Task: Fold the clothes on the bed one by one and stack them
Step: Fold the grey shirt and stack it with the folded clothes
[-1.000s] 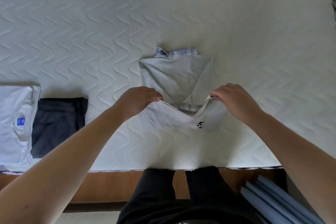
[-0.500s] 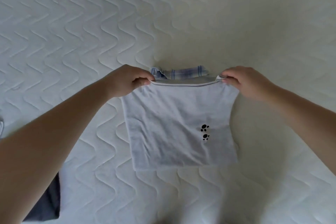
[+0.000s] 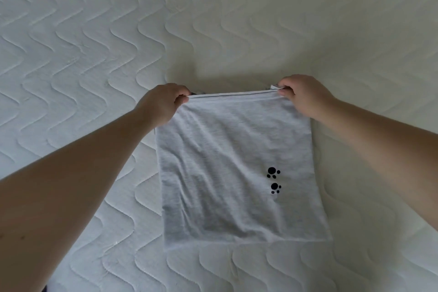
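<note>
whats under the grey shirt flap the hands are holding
Only a dark sliver of fabric peeks out past the shirt at its far edge, by the left hand. The right hand pinches the other corner. Everything else beneath is covered, down to the mattress.

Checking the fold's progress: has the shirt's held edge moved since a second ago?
Yes. Both hands, left and right, carried the shirt edge away from the person, over the plaid collar, now almost covered.

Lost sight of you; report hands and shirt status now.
Left hand and right hand pinch far hem corners. Light grey paw-print cotton shirt folded flat on white quilted mattress. Nothing obstructing.
</note>
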The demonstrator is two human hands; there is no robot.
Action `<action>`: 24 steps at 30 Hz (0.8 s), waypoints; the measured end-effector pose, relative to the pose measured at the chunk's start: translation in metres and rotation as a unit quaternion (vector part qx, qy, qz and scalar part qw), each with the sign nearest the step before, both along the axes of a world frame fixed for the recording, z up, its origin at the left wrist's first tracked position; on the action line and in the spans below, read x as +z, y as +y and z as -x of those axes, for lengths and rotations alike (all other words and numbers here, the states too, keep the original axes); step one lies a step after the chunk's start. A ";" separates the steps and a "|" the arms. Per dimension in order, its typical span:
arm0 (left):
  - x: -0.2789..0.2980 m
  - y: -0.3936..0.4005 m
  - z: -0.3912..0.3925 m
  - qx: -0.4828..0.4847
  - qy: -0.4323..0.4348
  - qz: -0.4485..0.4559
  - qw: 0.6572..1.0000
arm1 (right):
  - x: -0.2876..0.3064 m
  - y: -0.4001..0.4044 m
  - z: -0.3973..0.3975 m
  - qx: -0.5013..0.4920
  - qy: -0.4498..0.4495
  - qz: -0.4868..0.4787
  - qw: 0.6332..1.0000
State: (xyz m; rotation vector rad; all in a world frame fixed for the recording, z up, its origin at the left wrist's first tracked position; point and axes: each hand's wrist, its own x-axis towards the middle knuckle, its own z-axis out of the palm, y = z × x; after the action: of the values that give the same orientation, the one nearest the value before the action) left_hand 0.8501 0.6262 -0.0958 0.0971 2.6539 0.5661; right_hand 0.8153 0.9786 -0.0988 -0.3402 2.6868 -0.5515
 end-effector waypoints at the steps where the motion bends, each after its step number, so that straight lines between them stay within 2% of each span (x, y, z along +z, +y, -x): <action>1: -0.004 0.002 -0.001 0.008 0.001 0.008 1.000 | -0.002 -0.001 0.000 -0.004 -0.006 -0.007 1.000; 4: -0.007 0.002 -0.002 0.052 -0.043 0.010 0.998 | -0.004 -0.002 -0.002 -0.021 -0.065 -0.013 0.998; 7: 0.003 -0.001 0.006 0.017 -0.122 0.017 0.992 | -0.003 -0.001 -0.001 -0.012 -0.132 -0.041 0.990; 12: 0.017 0.007 0.016 -0.049 -0.204 0.138 0.968 | -0.001 -0.005 0.004 -0.003 -0.143 -0.083 0.986; 14: 0.018 0.011 0.016 -0.049 -0.228 0.149 0.961 | 0.002 -0.006 0.003 0.003 -0.159 -0.107 0.981; 18: 0.027 0.008 0.012 -0.015 -0.219 0.105 0.970 | 0.008 -0.003 -0.003 0.005 -0.185 -0.123 0.975; 24: 0.063 -0.001 0.000 -0.032 -0.185 0.056 0.981 | 0.037 0.008 -0.016 0.016 -0.126 -0.064 0.990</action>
State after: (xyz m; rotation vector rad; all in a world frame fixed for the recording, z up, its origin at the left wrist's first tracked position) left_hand 0.8502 0.6255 -0.0330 0.0379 2.3044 0.3701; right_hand 0.8317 0.9862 -0.0622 -0.2569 2.4529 -0.3815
